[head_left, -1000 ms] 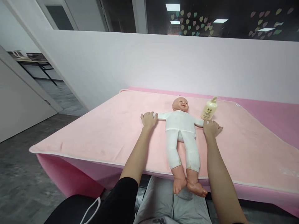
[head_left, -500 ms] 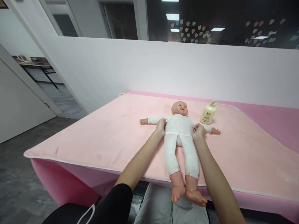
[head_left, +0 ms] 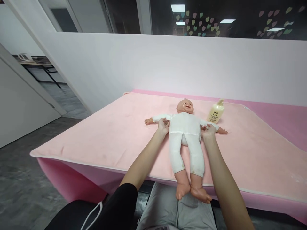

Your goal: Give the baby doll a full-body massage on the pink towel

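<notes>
We've got a pale yellow pump bottle (head_left: 215, 113) on the pink blanket (head_left: 103, 134), white wall (head_left: 168, 64) behind, heart stickers (head_left: 199, 22) on dark glass (head_left: 160, 16) above, plus white door (head_left: 21, 99), black-legged table (head_left: 51, 76) and grey floor (head_left: 21, 179) at left.

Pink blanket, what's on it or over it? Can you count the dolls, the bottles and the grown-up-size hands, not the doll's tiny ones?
Doll: 1
Yellow bottle: 1
Big hands, a left hand and a right hand, both at the doll's sleeves: 2
Total: 4
</notes>
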Available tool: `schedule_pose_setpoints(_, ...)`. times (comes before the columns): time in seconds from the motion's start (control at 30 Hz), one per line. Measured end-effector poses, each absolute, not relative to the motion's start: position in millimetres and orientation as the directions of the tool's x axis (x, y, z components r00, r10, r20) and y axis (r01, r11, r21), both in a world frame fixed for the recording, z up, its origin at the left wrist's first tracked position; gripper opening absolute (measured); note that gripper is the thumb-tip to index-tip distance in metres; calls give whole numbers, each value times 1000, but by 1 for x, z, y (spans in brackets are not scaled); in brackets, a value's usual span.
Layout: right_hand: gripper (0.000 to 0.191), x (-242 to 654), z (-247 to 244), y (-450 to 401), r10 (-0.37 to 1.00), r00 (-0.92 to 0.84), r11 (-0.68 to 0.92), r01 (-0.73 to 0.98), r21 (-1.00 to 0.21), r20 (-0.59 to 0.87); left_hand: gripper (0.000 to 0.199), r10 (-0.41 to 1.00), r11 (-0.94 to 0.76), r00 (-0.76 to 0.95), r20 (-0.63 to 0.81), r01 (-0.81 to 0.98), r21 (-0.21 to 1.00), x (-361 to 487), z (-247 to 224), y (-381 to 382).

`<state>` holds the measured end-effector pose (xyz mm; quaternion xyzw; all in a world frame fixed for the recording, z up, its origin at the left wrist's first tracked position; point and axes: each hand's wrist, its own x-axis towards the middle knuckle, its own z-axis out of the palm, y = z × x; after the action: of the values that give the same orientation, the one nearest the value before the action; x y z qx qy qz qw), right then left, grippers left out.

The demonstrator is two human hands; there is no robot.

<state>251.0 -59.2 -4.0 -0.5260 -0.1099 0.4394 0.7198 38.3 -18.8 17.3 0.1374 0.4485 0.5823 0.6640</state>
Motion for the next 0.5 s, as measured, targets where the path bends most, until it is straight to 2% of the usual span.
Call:
schedule_pose_setpoints(0.1, 23, 256, 6, -67, 739, 534, 51, -653, -755, -412, 17, 883, 334, -23, -469, -672, 661, 33, 19, -16)
schedule_pose_setpoints(0.2, 30, 260, 16, -75, 745, 444, 70, -794, -603, -497, 18, 889, 320, -33, -457, -669, 671, 32, 21, -16)
schedule_pose_setpoints(0.27, 31, 261, 19, -78, 741, 423, 83, -829, -553, -522, 16, 898, 295, -55, -436, -661, 690, 33, 22, -17)
schedule_pose_setpoints(0.37, 29, 260, 21, -79, 710, 451, 113, -831, -544, -541, 8, 919, 212, -123, -375, -650, 730, 35, 17, -16)
schedule_pose_setpoints(0.5, 17, 258, 19, -76, 682, 548, 121, -737, -665, -484, 10, 920, 30, -288, -266, -624, 781, 32, 4, -5)
